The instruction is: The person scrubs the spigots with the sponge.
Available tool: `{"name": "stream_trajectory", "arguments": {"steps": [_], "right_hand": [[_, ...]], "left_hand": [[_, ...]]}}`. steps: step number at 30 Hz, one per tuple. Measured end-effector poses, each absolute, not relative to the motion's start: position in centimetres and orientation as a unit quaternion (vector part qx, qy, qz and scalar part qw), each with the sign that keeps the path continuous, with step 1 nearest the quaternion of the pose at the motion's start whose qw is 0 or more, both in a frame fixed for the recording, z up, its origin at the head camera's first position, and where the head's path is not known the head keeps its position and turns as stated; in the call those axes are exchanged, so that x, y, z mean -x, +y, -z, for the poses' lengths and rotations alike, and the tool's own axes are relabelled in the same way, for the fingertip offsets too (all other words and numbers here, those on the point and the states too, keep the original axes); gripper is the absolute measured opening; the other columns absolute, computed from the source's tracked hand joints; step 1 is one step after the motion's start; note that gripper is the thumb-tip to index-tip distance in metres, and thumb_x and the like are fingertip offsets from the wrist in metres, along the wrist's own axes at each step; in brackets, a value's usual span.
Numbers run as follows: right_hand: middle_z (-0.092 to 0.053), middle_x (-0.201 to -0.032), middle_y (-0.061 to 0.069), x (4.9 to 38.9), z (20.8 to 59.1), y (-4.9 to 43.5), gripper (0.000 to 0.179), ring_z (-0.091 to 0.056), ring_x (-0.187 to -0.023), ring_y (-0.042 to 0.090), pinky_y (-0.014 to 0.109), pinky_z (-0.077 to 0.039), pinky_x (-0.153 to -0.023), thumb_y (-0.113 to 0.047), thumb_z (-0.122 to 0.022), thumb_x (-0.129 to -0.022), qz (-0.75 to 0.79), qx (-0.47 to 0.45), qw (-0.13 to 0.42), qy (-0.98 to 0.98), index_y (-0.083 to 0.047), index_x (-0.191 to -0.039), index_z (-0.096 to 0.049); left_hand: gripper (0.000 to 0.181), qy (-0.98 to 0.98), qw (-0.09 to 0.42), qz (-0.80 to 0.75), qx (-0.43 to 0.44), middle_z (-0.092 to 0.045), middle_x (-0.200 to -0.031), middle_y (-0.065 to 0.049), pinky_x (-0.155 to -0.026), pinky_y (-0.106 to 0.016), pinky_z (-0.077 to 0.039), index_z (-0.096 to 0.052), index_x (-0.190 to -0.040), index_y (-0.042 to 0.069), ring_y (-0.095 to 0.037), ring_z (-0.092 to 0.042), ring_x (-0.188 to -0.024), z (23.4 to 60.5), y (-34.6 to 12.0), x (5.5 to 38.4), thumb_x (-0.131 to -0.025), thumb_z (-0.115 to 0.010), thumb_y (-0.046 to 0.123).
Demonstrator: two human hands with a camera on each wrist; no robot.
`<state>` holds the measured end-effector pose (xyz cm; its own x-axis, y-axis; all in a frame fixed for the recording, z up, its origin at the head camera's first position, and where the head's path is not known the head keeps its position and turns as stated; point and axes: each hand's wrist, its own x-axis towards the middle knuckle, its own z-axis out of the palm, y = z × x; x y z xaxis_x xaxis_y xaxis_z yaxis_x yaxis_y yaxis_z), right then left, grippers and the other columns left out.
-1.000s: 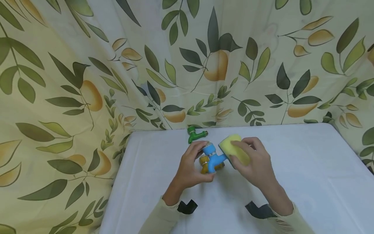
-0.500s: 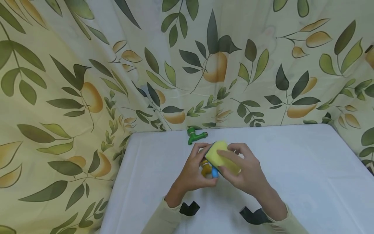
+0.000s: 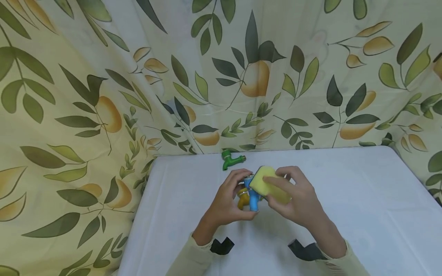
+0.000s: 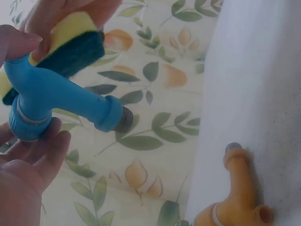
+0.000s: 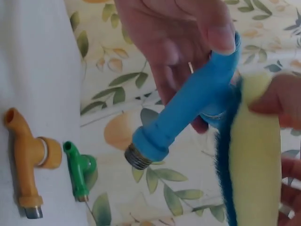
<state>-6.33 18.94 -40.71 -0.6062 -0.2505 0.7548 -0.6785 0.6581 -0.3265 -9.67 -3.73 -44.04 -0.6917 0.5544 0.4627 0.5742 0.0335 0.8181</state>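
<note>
A blue plastic tap (image 3: 253, 201) with a grey threaded end is raised above the table. My left hand (image 3: 221, 201) holds it, thumb at the spout's mouth and fingers by the round cap, as the left wrist view shows. In my right hand (image 3: 302, 197) is a yellow sponge (image 3: 263, 183), pinched between thumb and fingers. The sponge's dark green scouring side (image 5: 225, 155) lies against the blue tap's body in the right wrist view. From the head view, the sponge covers part of the tap.
On the white table (image 3: 362, 191), an orange-yellow tap (image 5: 26, 160) lies below the hands, partly hidden in the head view. Farther back lies a green tap (image 3: 230, 160) near the table's rear edge. A leaf-patterned curtain (image 3: 293, 76) hangs behind and to the left.
The sponge has gone from the blue tap's right end leftward over its body, then slightly back right. The tap's spout has swung to point more toward me. Green tap unmoved.
</note>
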Motion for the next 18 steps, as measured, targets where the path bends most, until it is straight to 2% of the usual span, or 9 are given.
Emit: {"name": "stream_trajectory", "arguments": {"steps": [4, 9, 14, 18], "right_hand": [[-0.061, -0.11, 0.012, 6.3, 40.5, 18.9, 0.033, -0.055, -0.098, 0.022, 0.017, -0.044, -0.084, -0.034, -0.068, -0.086, -0.31, -0.275, 0.331, -0.848, -0.015, -0.112, -0.077], [-0.06, -0.109, 0.006, 5.8, 40.3, 19.1, 0.033, -0.053, -0.095, 0.016, 0.017, -0.046, -0.08, -0.026, -0.074, -0.077, -0.318, -0.289, 0.291, -0.855, -0.016, -0.108, -0.078], [-0.06, -0.111, 0.005, 5.7, 40.0, 18.7, 0.037, -0.053, -0.094, 0.015, 0.022, -0.05, -0.074, -0.02, -0.078, -0.075, -0.315, -0.276, 0.282, -0.863, -0.016, -0.112, -0.077], [-0.059, -0.11, -0.002, 5.2, 39.7, 18.9, 0.04, -0.051, -0.093, 0.009, 0.02, -0.051, -0.067, -0.018, -0.08, -0.071, -0.313, -0.312, 0.236, -0.866, -0.022, -0.111, -0.077]], "left_hand": [[0.094, -0.731, 0.018, 0.553, 0.4, -0.043, -0.149, -0.011, -0.11, -0.031, -0.049, -0.04, -0.153, 0.006, -0.02, -0.053, -0.135, 44.0, -3.8, 9.6, -0.073, -0.089, 0.005], [0.096, -0.742, 0.038, 0.528, 0.41, -0.045, -0.15, -0.011, -0.11, -0.032, -0.048, -0.039, -0.154, 0.004, -0.022, -0.052, -0.137, 43.9, -3.9, 9.6, -0.074, -0.09, 0.008], [0.09, -0.739, 0.044, 0.533, 0.41, -0.049, -0.148, -0.011, -0.108, -0.034, -0.05, -0.042, -0.151, 0.006, -0.021, -0.056, -0.134, 44.0, -3.7, 9.7, -0.075, -0.089, 0.009], [0.09, -0.75, 0.06, 0.533, 0.388, -0.049, -0.146, -0.01, -0.108, -0.033, -0.051, -0.047, -0.148, 0.005, -0.021, -0.057, -0.132, 44.2, -3.9, 9.9, -0.07, -0.092, 0.007]]}}
